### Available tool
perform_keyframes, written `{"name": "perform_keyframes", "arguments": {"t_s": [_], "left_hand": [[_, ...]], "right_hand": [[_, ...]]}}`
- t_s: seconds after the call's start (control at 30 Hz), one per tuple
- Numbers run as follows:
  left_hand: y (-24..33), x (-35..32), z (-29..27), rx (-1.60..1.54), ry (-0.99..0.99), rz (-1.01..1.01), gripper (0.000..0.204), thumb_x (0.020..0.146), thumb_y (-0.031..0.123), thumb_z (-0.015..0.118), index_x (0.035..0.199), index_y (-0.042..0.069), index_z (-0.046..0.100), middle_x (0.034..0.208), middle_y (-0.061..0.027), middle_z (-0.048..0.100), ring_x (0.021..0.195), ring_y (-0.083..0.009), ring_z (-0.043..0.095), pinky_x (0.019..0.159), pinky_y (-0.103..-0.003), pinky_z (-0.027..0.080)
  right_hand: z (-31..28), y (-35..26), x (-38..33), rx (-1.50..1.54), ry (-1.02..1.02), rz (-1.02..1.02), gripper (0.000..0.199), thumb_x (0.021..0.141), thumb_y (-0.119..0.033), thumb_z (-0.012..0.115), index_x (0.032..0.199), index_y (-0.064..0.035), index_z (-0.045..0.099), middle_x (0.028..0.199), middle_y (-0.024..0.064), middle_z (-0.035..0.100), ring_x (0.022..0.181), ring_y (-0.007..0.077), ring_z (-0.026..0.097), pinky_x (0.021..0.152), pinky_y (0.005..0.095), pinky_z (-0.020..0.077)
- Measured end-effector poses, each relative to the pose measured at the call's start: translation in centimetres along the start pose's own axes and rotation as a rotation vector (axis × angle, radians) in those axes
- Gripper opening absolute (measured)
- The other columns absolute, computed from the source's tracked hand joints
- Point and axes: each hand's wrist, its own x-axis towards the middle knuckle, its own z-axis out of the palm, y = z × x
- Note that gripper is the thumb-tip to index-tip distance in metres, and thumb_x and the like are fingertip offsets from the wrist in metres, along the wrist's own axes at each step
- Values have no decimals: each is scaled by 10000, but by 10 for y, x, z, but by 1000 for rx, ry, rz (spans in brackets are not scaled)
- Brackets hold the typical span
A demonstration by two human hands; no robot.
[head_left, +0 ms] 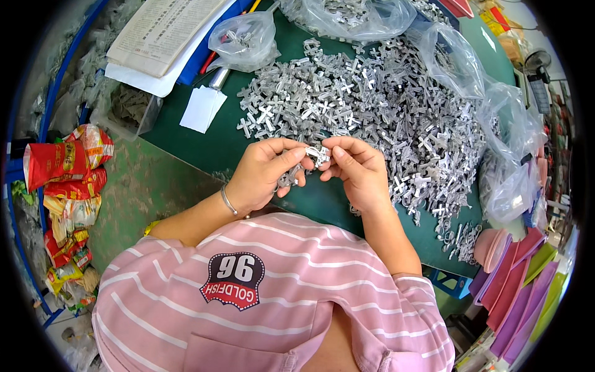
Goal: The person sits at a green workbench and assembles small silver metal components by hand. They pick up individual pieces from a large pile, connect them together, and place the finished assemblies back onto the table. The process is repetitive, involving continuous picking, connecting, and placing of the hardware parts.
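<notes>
My left hand [264, 168] and my right hand [361, 172] meet over the near edge of the green table [310, 201]. Between their fingertips is a small silver metal cross piece [318, 156], pinched from both sides. More small metal pieces [290, 177] are tucked under the curled fingers of my left hand. Just beyond my hands spreads a large heap of silver cross-shaped metal pieces [372, 93], reaching far to the right. The exact shape of the held piece is partly hidden by my fingers.
Clear plastic bags [245, 40] of metal pieces lie around the heap. White paper slips [202, 108] and a printed sheet [164, 34] lie at the left. A plastic bin [149, 115] stands beside the table. Colourful trays [520, 273] are stacked at the right, near a pink bowl [491, 248].
</notes>
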Motion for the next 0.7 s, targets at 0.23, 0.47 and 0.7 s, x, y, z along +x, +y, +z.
{"name": "perform_keyframes", "arguments": {"t_s": [0.23,0.47,0.7], "left_hand": [[-5,0,-1,-16,-14,-9,200,886,144,506,995,-19,546,812,-82,591,602,-104,563,368,-178,394],[1,-1,1,-333,-42,-218,198,902,187,466,953,10,541,796,-79,580,625,-128,566,359,-180,383],[0,-1,-17,-184,10,-81,122,880,157,495,886,35,505,778,-69,549,610,-121,552,339,-177,346]], "right_hand": [[0,2,-5,-27,28,-54,166,867,-52,509,987,33,585,863,76,594,713,139,591,620,235,501],[13,-10,-14,-687,-138,-661,112,782,8,571,884,21,614,880,133,606,779,245,593,700,308,469],[7,7,11,-1160,22,-673,154,697,-21,636,844,-10,593,792,123,562,794,286,551,687,342,461]]}}
